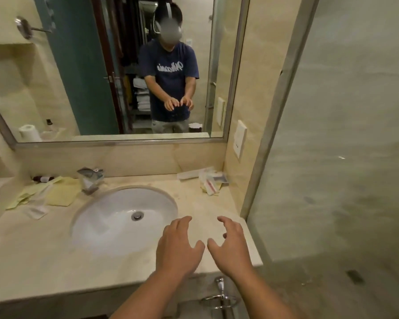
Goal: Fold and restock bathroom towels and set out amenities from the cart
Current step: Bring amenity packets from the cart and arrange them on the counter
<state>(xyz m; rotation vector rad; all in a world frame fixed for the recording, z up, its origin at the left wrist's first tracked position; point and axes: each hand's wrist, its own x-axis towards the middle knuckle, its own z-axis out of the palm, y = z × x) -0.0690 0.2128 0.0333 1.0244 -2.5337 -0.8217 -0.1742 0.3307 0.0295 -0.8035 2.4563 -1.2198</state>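
Head view: a person stands at a bathroom vanity with the left hand [177, 245] and right hand [230, 242] held side by side above the front right of the tabletop [32, 249], just beside the sink [115, 217]. The fingers [184, 221] of both are spread and loosely bent, grasping nothing.

No towel lies on the tabletop, and the towel ring [221, 298] under its front edge hangs bare. White stacks [142, 97] reflected in the mirror [78, 65] behind the person may be the cart's linen; that is a judgement.

The amenities look partly set out. Clear-wrapped packets [211, 180] are heaped in the back right corner: the longest lies with its long axis along the back wall, and one below it slants toward the sink. Yellow packets [60, 194] are scattered left of the faucet [90, 180]. Small dark bottles [43, 179] lie on their sides, long axis along the wall.

With both hands free, the step in hand seems to sit between jobs. The next move probably calls for a reach to the corner heap to square it, or a turn back for towels.
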